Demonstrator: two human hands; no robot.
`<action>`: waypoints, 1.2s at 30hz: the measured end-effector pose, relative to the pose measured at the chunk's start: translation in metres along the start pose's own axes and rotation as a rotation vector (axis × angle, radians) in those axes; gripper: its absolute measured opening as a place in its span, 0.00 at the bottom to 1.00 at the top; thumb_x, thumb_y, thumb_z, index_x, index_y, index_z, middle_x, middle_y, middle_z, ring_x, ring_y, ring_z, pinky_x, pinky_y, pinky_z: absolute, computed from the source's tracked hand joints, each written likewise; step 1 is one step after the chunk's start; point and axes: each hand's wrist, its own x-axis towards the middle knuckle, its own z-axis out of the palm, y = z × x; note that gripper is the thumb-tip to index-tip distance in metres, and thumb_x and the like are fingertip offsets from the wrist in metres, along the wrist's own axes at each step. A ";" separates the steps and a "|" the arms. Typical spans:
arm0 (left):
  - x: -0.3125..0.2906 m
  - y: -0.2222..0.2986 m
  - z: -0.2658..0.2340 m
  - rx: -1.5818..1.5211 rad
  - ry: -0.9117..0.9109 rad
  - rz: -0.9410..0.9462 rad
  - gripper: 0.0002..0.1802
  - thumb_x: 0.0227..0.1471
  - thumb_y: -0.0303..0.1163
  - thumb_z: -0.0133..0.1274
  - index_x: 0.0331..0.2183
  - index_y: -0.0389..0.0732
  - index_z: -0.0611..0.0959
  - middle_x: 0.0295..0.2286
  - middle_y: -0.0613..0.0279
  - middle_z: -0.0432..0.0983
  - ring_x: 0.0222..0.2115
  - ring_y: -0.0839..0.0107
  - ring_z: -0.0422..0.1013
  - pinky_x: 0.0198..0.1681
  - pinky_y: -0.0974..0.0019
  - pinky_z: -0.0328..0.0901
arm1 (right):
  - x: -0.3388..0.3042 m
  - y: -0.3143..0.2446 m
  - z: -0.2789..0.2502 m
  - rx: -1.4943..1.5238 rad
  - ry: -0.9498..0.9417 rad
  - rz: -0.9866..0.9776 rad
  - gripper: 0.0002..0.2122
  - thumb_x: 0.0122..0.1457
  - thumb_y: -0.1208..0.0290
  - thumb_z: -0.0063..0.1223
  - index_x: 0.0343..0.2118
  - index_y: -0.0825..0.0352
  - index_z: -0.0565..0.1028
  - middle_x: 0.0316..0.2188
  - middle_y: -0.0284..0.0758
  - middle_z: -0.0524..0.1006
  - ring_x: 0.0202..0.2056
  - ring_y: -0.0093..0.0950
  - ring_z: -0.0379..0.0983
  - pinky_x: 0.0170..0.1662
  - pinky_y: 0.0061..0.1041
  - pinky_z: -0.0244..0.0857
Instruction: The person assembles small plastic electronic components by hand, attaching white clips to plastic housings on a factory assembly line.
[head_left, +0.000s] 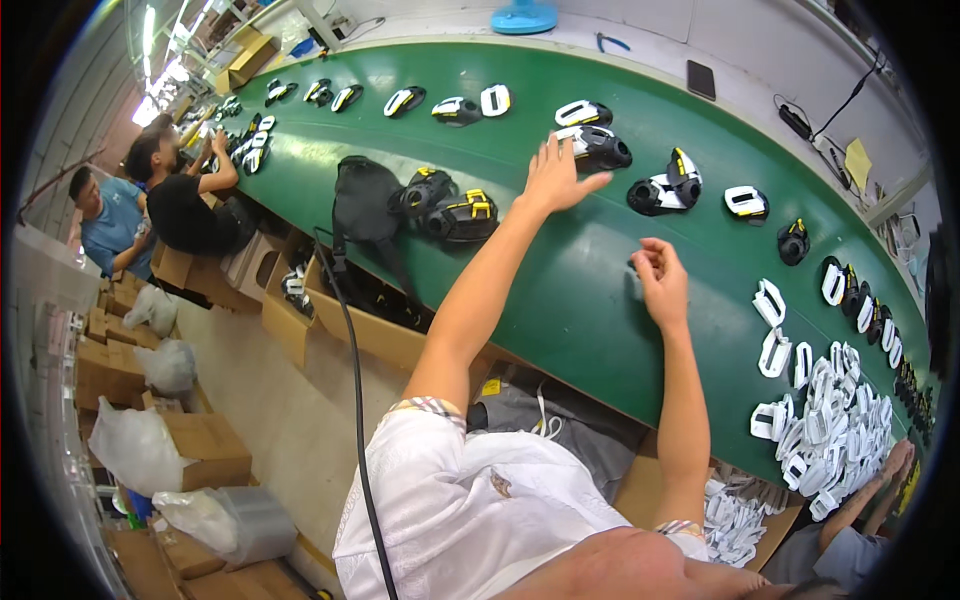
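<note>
My left hand [558, 180] is stretched out with its fingers apart. Its fingertips lie at a black-and-white plastic shell part [605, 150]; whether they press on it I cannot tell. Just behind is another shell with a white frame [583, 113]. My right hand [662, 282] hovers over the green belt [560, 330], fingers curled in; a small dark thing shows at the fingertips, too small to name. To the right of my left hand sits a pair of black-and-white shells [668, 186] with a yellow accent.
A black bag [365, 205] and black-yellow shells [460, 212] lie to the left. White plastic frames [830, 420] are heaped at the right, near another person's hands [898, 460]. Two people work at the far left. A black cable [355, 400] hangs beside my left arm.
</note>
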 end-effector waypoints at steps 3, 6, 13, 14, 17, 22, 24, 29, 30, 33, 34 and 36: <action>-0.042 -0.003 -0.026 0.011 -0.108 0.270 0.32 0.45 0.53 0.53 0.43 0.37 0.75 0.46 0.47 0.68 0.49 0.49 0.62 0.53 0.53 0.55 | -0.002 -0.008 -0.002 -0.095 0.041 -0.028 0.12 0.54 0.75 0.51 0.41 0.72 0.70 0.27 0.34 0.75 0.29 0.20 0.71 0.33 0.18 0.66; -0.094 -0.020 -0.088 0.119 0.086 0.145 0.22 0.40 0.43 0.61 0.35 0.37 0.78 0.41 0.51 0.70 0.46 0.52 0.64 0.50 0.55 0.57 | -0.001 -0.016 0.003 -0.139 -0.004 -0.075 0.12 0.52 0.76 0.51 0.40 0.72 0.70 0.25 0.35 0.75 0.28 0.21 0.71 0.32 0.19 0.66; -0.134 -0.074 -0.107 0.374 0.079 -0.030 0.41 0.33 0.45 0.65 0.48 0.36 0.68 0.48 0.51 0.63 0.55 0.48 0.53 0.55 0.51 0.50 | 0.001 -0.014 0.001 -0.171 0.006 -0.095 0.11 0.52 0.77 0.51 0.39 0.72 0.70 0.25 0.35 0.75 0.26 0.22 0.71 0.32 0.20 0.66; -0.132 -0.078 -0.104 0.374 0.086 -0.027 0.41 0.33 0.45 0.65 0.48 0.36 0.68 0.48 0.51 0.63 0.55 0.48 0.53 0.55 0.51 0.50 | 0.001 -0.013 0.001 -0.187 0.009 -0.108 0.11 0.51 0.77 0.51 0.39 0.72 0.70 0.25 0.35 0.75 0.26 0.22 0.71 0.32 0.20 0.66; -0.126 -0.077 -0.100 0.363 0.154 -0.003 0.41 0.26 0.40 0.70 0.43 0.35 0.70 0.47 0.51 0.64 0.54 0.50 0.55 0.55 0.52 0.51 | -0.002 -0.014 0.002 -0.199 0.004 -0.105 0.11 0.51 0.77 0.51 0.39 0.71 0.70 0.25 0.35 0.76 0.27 0.22 0.71 0.32 0.19 0.66; -0.112 -0.025 -0.093 -0.046 0.163 0.053 0.40 0.26 0.42 0.70 0.40 0.34 0.70 0.37 0.50 0.71 0.36 0.54 0.70 0.42 0.59 0.64 | -0.003 -0.018 -0.002 -0.194 0.010 -0.118 0.11 0.51 0.77 0.51 0.39 0.71 0.71 0.26 0.35 0.75 0.27 0.22 0.71 0.31 0.19 0.65; -0.109 0.011 -0.075 -0.300 0.102 0.070 0.44 0.28 0.48 0.69 0.44 0.34 0.68 0.38 0.50 0.70 0.38 0.58 0.70 0.42 0.61 0.66 | -0.002 -0.025 -0.005 -0.196 0.057 -0.091 0.10 0.51 0.78 0.51 0.38 0.70 0.71 0.27 0.36 0.75 0.28 0.25 0.72 0.33 0.21 0.66; -0.091 0.082 0.001 -0.453 -0.190 0.185 0.43 0.30 0.54 0.66 0.43 0.34 0.70 0.37 0.48 0.66 0.38 0.52 0.67 0.42 0.57 0.64 | 0.013 -0.031 -0.075 -0.904 0.513 -0.293 0.15 0.46 0.72 0.53 0.39 0.67 0.73 0.35 0.41 0.75 0.40 0.38 0.70 0.45 0.34 0.62; -0.087 0.095 0.012 -0.495 -0.172 0.200 0.42 0.30 0.53 0.66 0.42 0.34 0.70 0.37 0.48 0.66 0.39 0.51 0.67 0.43 0.57 0.64 | 0.012 -0.022 -0.106 -0.960 0.602 -0.131 0.17 0.44 0.68 0.54 0.40 0.66 0.73 0.39 0.42 0.74 0.45 0.40 0.68 0.49 0.37 0.59; -0.074 0.130 0.042 -0.612 -0.122 0.268 0.39 0.31 0.50 0.66 0.40 0.34 0.70 0.36 0.50 0.67 0.38 0.53 0.66 0.41 0.57 0.63 | -0.013 -0.002 -0.179 -1.235 0.516 0.381 0.23 0.46 0.60 0.53 0.48 0.58 0.70 0.49 0.39 0.69 0.50 0.39 0.64 0.55 0.37 0.55; -0.074 0.135 0.045 -0.645 -0.111 0.296 0.38 0.32 0.49 0.65 0.40 0.34 0.70 0.35 0.50 0.67 0.37 0.53 0.66 0.39 0.57 0.63 | -0.014 0.001 -0.178 -1.240 0.518 0.379 0.23 0.46 0.60 0.53 0.48 0.58 0.70 0.49 0.39 0.69 0.50 0.39 0.64 0.55 0.37 0.55; -0.084 0.132 0.050 -0.643 -0.081 0.327 0.36 0.33 0.49 0.65 0.39 0.35 0.71 0.34 0.51 0.67 0.36 0.53 0.66 0.38 0.56 0.62 | -0.012 0.008 -0.163 -1.290 0.476 0.282 0.22 0.47 0.62 0.53 0.48 0.59 0.70 0.50 0.38 0.69 0.51 0.39 0.63 0.55 0.38 0.54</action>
